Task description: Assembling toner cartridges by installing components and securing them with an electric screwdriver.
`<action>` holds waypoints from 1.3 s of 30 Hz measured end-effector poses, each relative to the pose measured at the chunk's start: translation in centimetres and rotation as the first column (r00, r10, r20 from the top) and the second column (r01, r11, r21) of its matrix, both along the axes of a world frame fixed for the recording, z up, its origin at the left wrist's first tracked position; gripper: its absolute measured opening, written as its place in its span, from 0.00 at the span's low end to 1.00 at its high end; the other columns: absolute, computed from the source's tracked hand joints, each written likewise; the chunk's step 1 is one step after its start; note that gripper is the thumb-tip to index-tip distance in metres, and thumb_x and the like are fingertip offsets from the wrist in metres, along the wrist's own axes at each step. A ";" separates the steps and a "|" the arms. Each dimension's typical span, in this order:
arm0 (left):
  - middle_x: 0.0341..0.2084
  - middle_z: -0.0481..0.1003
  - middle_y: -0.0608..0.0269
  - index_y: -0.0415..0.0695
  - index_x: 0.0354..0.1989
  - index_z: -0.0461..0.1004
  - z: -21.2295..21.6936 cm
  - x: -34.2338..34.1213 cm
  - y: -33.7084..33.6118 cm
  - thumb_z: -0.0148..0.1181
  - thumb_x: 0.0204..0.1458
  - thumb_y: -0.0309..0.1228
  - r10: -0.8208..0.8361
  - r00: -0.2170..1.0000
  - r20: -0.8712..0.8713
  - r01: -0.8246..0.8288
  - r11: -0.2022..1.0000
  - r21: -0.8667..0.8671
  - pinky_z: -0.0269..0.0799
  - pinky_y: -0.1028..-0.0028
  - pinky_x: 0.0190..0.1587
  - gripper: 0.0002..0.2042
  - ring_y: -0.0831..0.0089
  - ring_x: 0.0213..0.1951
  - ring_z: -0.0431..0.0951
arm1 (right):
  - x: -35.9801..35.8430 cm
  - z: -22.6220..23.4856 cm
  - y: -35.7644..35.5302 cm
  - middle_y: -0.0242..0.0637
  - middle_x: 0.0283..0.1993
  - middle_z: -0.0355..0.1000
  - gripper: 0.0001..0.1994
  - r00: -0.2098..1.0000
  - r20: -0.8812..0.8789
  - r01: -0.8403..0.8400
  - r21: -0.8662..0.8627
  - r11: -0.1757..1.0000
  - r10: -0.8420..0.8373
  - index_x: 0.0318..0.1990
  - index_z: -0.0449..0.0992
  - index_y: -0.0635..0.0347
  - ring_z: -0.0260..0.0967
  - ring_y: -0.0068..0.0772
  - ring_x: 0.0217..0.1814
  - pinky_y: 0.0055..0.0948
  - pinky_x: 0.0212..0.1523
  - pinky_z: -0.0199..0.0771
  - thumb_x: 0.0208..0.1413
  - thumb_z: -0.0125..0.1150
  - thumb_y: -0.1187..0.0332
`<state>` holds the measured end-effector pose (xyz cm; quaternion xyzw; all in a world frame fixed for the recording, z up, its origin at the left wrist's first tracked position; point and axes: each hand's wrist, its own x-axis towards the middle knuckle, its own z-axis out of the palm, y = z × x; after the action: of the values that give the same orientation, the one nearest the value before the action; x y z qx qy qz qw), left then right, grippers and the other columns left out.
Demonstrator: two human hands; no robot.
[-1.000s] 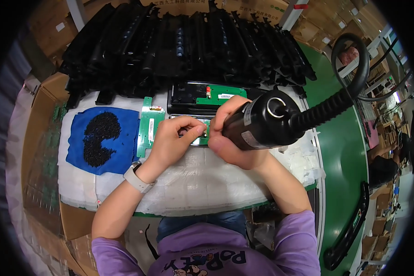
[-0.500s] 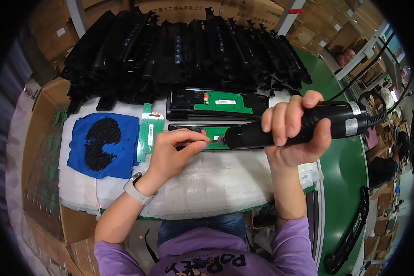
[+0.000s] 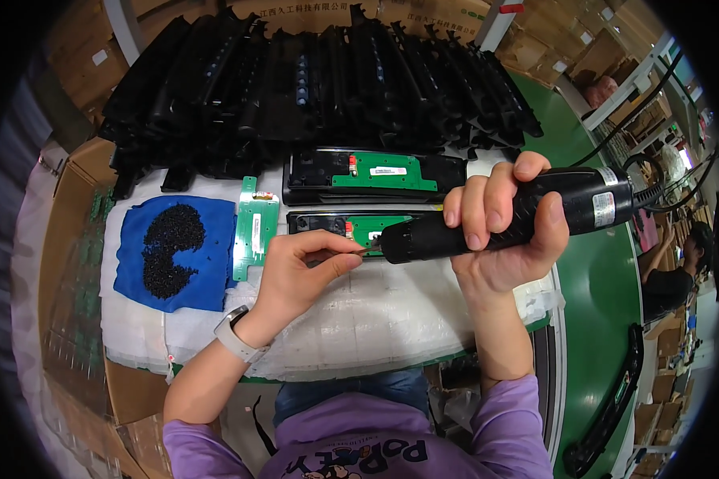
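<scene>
My right hand (image 3: 510, 227) is wrapped round a black corded electric screwdriver (image 3: 427, 238), held nearly level with its tip toward the left. At that tip, my left hand (image 3: 295, 267) is closed in a pinch; whatever lies between thumb and finger is too small to make out. Under the tool's nose lies a black plastic housing (image 3: 303, 222) with a green circuit board (image 3: 361, 228) in it, partly hidden by my hands. Just beyond is a second black housing (image 3: 311, 191), also fitted with a green board (image 3: 387, 171).
A loose green board (image 3: 256, 231) lies beside a blue cloth (image 3: 214, 271) bearing a heap of tiny black screw-like pieces (image 3: 172, 243). Many black plastic parts (image 3: 280, 96) are piled at the back. A cardboard box (image 3: 80, 191) stands left; another black part (image 3: 611, 407) lies far right.
The screwdriver's tip and my left fingertips now meet closely over the near housing. The tool has shifted slightly left, and the whole view has moved a little.
</scene>
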<state>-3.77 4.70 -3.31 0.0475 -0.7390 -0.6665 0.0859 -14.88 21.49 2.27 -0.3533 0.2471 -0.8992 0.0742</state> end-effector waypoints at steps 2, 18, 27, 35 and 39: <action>0.27 0.78 0.60 0.37 0.34 0.78 0.1 0.0 0.1 0.62 0.46 0.21 0.001 1.000 0.009 -0.001 1.000 0.003 0.73 0.81 0.36 0.06 0.78 0.31 0.77 | 0.2 0.1 0.0 0.33 0.19 0.62 0.14 0.998 0.042 0.047 0.021 0.999 -0.048 0.43 0.61 0.59 0.57 0.26 0.13 0.32 0.23 0.66 0.56 0.47 0.59; 0.22 0.76 0.59 0.37 0.29 0.78 0.2 -0.1 0.9 0.64 0.42 0.22 0.059 0.998 -0.016 -0.061 0.930 -0.362 0.69 0.81 0.27 0.05 0.76 0.24 0.75 | -0.9 0.0 0.5 0.29 0.19 0.59 0.15 0.992 0.125 -0.004 0.029 1.000 0.000 0.42 0.65 0.60 0.55 0.22 0.15 0.29 0.24 0.64 0.58 0.44 0.57; 0.17 0.73 0.61 0.38 0.25 0.77 1.2 -0.4 0.1 0.64 0.41 0.25 0.081 0.985 -0.150 -0.149 0.837 -0.527 0.65 0.79 0.23 0.04 0.74 0.21 0.72 | -2.3 -0.6 0.8 0.35 0.15 0.59 0.13 0.976 -0.120 0.216 0.513 0.830 -0.180 0.38 0.61 0.67 0.55 0.24 0.12 0.24 0.16 0.59 0.48 0.53 0.69; 0.21 0.73 0.60 0.37 0.26 0.75 1.0 -0.7 0.0 0.61 0.43 0.22 0.083 0.974 -0.209 -0.176 0.859 -0.480 0.67 0.79 0.27 0.03 0.73 0.23 0.72 | -2.0 -0.9 0.3 0.32 0.17 0.65 0.10 0.983 -0.015 0.171 0.405 0.898 -0.180 0.32 0.69 0.67 0.61 0.20 0.13 0.18 0.14 0.59 0.44 0.63 0.72; 0.23 0.74 0.60 0.36 0.28 0.75 0.9 -0.7 0.0 0.60 0.44 0.21 0.086 0.987 -0.138 -0.140 0.880 -0.454 0.68 0.79 0.28 0.04 0.75 0.24 0.73 | -1.7 -0.7 0.2 0.33 0.16 0.63 0.11 0.979 -0.063 0.202 0.463 0.863 -0.196 0.33 0.66 0.66 0.59 0.21 0.12 0.20 0.14 0.59 0.45 0.60 0.71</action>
<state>-4.51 4.66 -2.42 0.0305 -0.8661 -0.4671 0.1754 -16.62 21.71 1.60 -0.3037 0.4918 -0.8136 0.0622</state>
